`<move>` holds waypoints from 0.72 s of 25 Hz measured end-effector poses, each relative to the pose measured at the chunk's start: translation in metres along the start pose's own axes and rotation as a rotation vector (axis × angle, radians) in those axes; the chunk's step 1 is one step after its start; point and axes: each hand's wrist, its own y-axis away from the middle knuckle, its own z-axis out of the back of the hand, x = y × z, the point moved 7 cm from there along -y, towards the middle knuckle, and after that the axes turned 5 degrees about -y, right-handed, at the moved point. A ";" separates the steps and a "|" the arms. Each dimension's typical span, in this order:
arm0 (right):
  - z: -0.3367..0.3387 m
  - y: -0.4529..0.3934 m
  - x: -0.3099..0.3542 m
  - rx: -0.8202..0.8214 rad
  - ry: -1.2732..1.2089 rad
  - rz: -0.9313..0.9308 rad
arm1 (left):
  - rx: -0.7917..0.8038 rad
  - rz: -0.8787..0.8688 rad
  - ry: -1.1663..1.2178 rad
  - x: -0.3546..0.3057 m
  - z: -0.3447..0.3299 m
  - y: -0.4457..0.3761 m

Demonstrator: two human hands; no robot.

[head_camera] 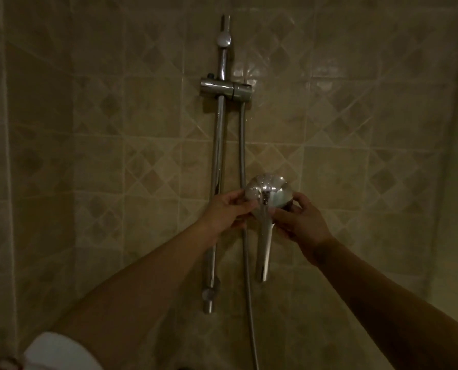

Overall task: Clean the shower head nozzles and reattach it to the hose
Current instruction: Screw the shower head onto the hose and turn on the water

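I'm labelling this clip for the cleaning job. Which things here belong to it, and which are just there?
Part of the job:
shower head, held by the left hand and right hand
hose

Just there:
rail
holder
tiled wall
white object

I hold the chrome round shower head (269, 193) in both hands, left hand (226, 209) and right hand (300, 222), beside the grey hose (241, 145) and chrome wall rail (218, 156).
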 end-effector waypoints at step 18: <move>0.042 -0.055 0.113 -0.261 0.073 0.237 | -0.602 -0.403 -1.409 -0.171 0.004 -0.104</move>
